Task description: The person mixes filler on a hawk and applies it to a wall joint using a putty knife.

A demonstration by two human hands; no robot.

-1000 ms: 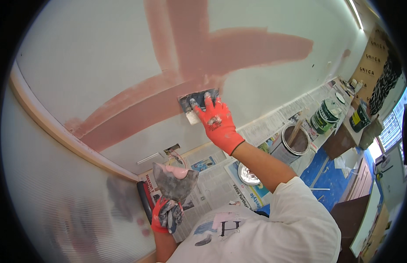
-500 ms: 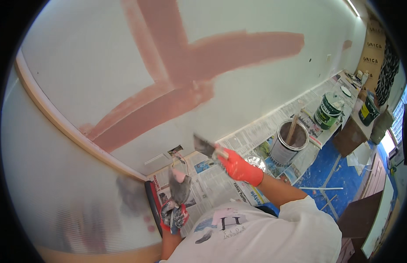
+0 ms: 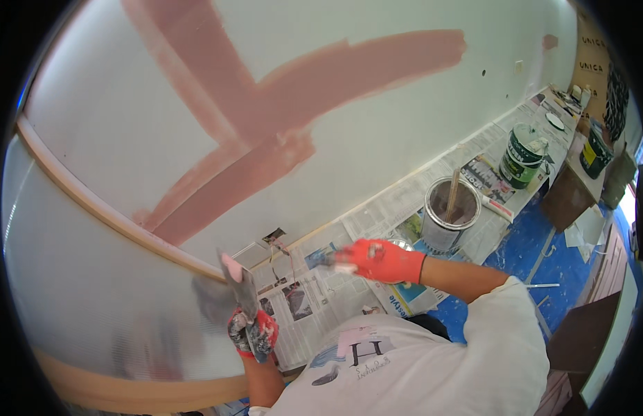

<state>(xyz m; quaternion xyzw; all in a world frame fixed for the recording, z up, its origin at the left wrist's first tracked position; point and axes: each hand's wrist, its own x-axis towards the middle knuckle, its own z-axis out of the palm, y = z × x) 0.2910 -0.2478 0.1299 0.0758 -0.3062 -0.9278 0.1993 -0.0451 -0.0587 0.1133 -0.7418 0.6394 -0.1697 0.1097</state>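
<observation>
My left hand (image 3: 253, 334), in a red glove with a black palm smeared white, is closed round a putty knife (image 3: 244, 295). Its blade points up and carries a lump of pink filler (image 3: 231, 267) near the tip. In a red glove, my right hand (image 3: 387, 261) grips a second putty knife (image 3: 337, 262), blurred by motion and pointing left above the newspaper. Beyond both hands stands a pale wall (image 3: 377, 159) with broad, smooth bands of pink filler (image 3: 280, 121). Low on that wall is a cut-out opening (image 3: 274, 236) with loose wires hanging from it.
Newspaper (image 3: 335, 291) covers the bench along the wall. An open tin (image 3: 443, 236) with a wooden stick (image 3: 454, 194) stands beyond my right hand, near a white tube (image 3: 497, 208). Further right is a green bucket (image 3: 522, 156). A translucent ribbed panel (image 3: 113, 305) with wooden edging rises at left.
My left hand has risen, swinging its knife and filler up and left. The right hand's knife has dropped from its raised angle to nearly level. The view has shifted slightly.
</observation>
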